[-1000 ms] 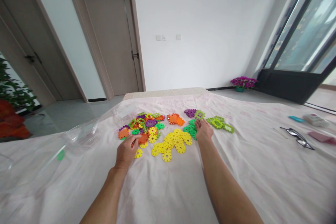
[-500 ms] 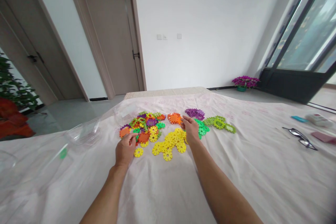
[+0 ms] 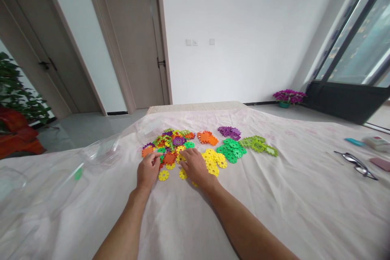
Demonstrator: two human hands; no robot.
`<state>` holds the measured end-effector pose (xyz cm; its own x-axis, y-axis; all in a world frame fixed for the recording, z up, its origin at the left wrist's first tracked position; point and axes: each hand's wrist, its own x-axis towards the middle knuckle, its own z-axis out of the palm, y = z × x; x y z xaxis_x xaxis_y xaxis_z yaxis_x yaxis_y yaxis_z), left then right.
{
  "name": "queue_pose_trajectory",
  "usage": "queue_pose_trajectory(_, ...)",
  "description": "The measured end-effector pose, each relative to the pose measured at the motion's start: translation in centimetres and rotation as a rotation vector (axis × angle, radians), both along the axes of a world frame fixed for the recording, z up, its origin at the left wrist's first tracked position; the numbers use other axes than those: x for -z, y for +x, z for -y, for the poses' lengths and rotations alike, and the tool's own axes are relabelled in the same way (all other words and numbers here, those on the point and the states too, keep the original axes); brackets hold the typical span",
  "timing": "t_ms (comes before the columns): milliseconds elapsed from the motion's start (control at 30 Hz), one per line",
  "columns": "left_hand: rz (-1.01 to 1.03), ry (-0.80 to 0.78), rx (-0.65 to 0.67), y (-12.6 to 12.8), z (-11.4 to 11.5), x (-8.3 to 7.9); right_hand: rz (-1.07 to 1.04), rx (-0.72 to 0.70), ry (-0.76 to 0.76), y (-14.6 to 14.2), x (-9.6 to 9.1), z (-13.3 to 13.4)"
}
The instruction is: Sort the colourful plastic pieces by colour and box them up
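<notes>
Flat toothed plastic discs lie in a mixed-colour pile (image 3: 169, 158) on the cloth, left of centre. My left hand (image 3: 148, 169) is at the pile's left front edge, thumb and index finger curled close together; anything between them is too small to make out. Over the yellow discs (image 3: 213, 161), my right hand (image 3: 196, 165) reaches left with its thumb apart from its fingers. A yellow disc (image 3: 180, 158) at the pile's edge shows by its fingertips. Single-colour groups lie to the right: orange discs (image 3: 207, 137), purple discs (image 3: 229, 132), green discs (image 3: 231, 150) and light green discs (image 3: 258, 145).
Clear plastic containers (image 3: 102, 148) stand on the left of the cloth (image 3: 189, 227), one with a green spot (image 3: 78, 174). Eyeglasses (image 3: 356, 165), a blue item (image 3: 354, 142) and a dark pink item (image 3: 380, 164) lie at the far right.
My right hand has moved left from beside the orange and green discs to the mixed pile's edge, uncovering the green group. My left hand stays by the pile. The view has shifted slightly.
</notes>
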<state>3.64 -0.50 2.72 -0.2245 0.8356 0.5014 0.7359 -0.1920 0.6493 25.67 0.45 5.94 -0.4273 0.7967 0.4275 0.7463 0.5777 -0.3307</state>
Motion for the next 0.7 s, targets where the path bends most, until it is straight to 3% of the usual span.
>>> queue_pose_trajectory(167,-0.182,0.026,0.158,0.7,0.0,-0.1,0.148,0.092,-0.038,-0.8,-0.2,-0.2)
queue_pose_trajectory(300,-0.248,0.006,0.187,0.9,-0.1,0.0,0.128,0.152,-0.044,-1.5,0.1,-0.4)
queue_pose_trajectory(533,-0.312,-0.050,0.116,0.7,-0.3,0.3,0.007,0.106,-0.062,-1.3,0.1,-0.8)
queue_pose_trajectory(700,-0.306,-0.087,0.012,0.4,-0.3,0.3,-0.211,0.108,-0.038,-0.1,-0.2,-1.7)
